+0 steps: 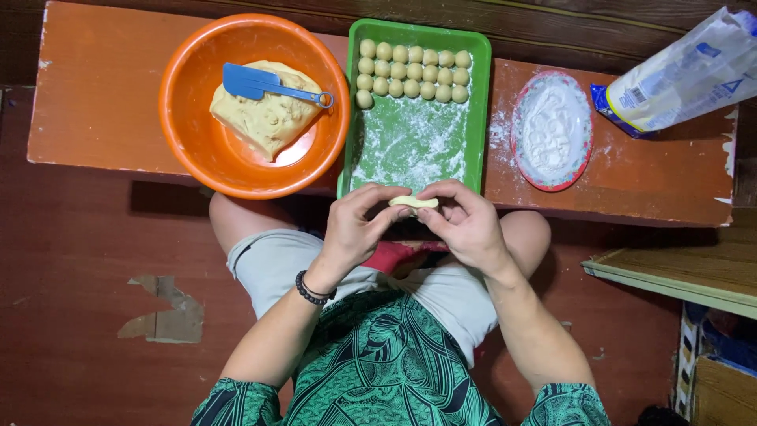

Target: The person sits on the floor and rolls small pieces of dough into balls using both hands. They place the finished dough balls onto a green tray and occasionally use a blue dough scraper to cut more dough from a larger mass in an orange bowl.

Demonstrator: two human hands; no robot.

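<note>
My left hand [356, 225] and my right hand [465, 221] pinch a small flattened piece of pale dough [413, 203] between their fingertips, just below the near edge of a green tray [477, 118]. The tray is dusted with flour and carries several small dough balls [412, 72] in rows at its far end. To the left stands an orange bowl [189, 134] with a lump of dough [272, 118] and a blue scraper [256, 81] lying on it.
A low orange bench [95, 87] carries everything. Right of the tray sits a round plate of flour [552, 130], and beyond it a flour bag [690, 71] lies on its side. A wooden shelf edge [670, 272] juts in at the right. My knees are under the bench.
</note>
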